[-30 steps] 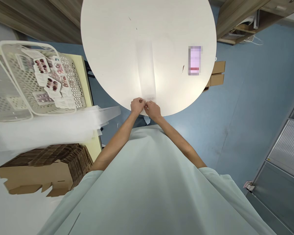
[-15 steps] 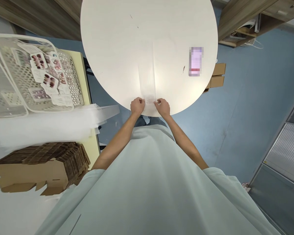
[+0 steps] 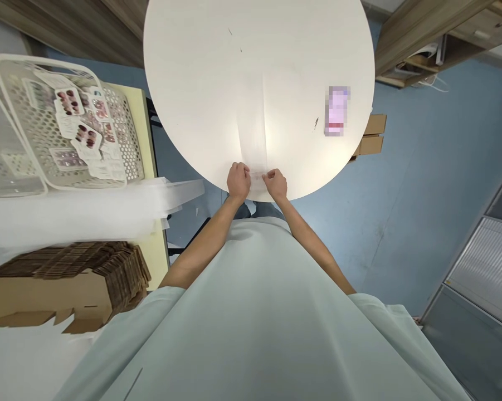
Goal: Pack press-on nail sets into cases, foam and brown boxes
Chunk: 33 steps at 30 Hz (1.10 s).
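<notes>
Translucent film strip (image 3: pixel 253 128) lies lengthwise on the round white table (image 3: pixel 184 94), its near end close to the edge in front of me, between my hands; it is so faint that parts of its outline blend into the tabletop. My left hand (image 3: pixel 238 181) rests at its left side near that end, fingers curled; I cannot tell whether they are clamped on it or merely pressed down. My right hand (image 3: pixel 276 184) is at the opposite side, thumb and forefinger together on the strip's edge; a blurred-out pinkish block (image 3: pixel 337 111) lies farther off to the right on the tabletop; to my left are a perforated basket (image 3: pixel 131 139) of cards, white sheets (image 3: pixel 75 214) and stacked flat cardboard (image 3: pixel 50 298).
</notes>
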Each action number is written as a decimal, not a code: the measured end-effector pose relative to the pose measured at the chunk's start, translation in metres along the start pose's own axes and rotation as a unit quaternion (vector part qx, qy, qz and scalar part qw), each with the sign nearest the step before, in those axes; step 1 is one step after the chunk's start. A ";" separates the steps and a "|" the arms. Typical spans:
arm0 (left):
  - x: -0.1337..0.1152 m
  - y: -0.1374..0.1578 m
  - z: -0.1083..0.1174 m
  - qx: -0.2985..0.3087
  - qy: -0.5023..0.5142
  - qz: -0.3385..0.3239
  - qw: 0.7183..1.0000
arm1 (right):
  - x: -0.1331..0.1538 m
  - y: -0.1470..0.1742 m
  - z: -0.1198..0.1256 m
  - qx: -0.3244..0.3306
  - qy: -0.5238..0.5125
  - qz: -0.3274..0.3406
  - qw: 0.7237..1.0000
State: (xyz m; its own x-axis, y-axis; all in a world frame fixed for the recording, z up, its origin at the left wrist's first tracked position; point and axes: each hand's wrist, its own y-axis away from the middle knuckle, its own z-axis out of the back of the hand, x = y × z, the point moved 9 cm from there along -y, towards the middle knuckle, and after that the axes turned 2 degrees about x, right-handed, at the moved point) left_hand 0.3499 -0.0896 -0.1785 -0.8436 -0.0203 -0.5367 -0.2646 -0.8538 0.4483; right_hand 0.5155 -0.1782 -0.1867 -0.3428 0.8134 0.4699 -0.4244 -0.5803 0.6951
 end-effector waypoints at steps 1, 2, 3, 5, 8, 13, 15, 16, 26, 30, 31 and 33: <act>-0.005 0.000 -0.001 0.004 -0.009 -0.030 0.999 | -0.001 -0.001 0.000 -0.001 -0.007 -0.001 1.000; -0.009 -0.001 -0.002 0.010 -0.018 -0.057 0.998 | -0.002 -0.002 0.000 -0.003 -0.015 -0.001 1.000; -0.011 -0.001 -0.004 0.018 -0.028 -0.077 0.997 | -0.003 -0.002 0.000 -0.006 -0.024 -0.001 1.000; -0.013 0.001 -0.005 0.029 -0.045 -0.101 0.993 | -0.004 -0.004 -0.001 -0.010 -0.041 0.001 0.999; -0.014 0.006 -0.008 0.040 -0.067 -0.129 0.989 | -0.007 -0.006 -0.003 -0.010 -0.070 0.004 0.998; -0.014 0.020 -0.015 0.063 -0.064 -0.198 0.976 | -0.012 -0.012 -0.004 -0.010 -0.121 0.000 0.993; -0.012 0.023 -0.019 0.072 -0.046 -0.226 0.970 | -0.013 -0.014 -0.004 -0.008 -0.133 0.000 0.991; -0.011 0.025 -0.021 0.081 -0.039 -0.238 0.967 | -0.014 -0.016 -0.003 -0.008 -0.137 -0.001 0.991; -0.017 0.039 -0.027 0.147 -0.089 -0.307 0.936 | -0.030 -0.027 -0.010 0.026 -0.227 -0.062 0.972; -0.022 0.029 -0.027 0.147 -0.103 -0.277 0.944 | -0.023 -0.028 -0.008 0.049 -0.245 -0.061 0.966; -0.023 0.026 -0.025 0.145 -0.099 -0.269 0.947 | -0.020 -0.027 -0.005 0.056 -0.228 -0.053 0.971; -0.024 0.021 -0.022 0.144 -0.090 -0.258 0.951 | -0.012 -0.023 0.004 0.058 -0.159 -0.015 0.985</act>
State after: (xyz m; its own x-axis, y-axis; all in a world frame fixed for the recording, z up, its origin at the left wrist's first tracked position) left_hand 0.3752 -0.1181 -0.1716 -0.6254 0.4744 -0.6196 -0.7607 -0.5475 0.3487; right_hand 0.5325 -0.1748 -0.2060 -0.0427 0.8123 0.5817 -0.3254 -0.5618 0.7606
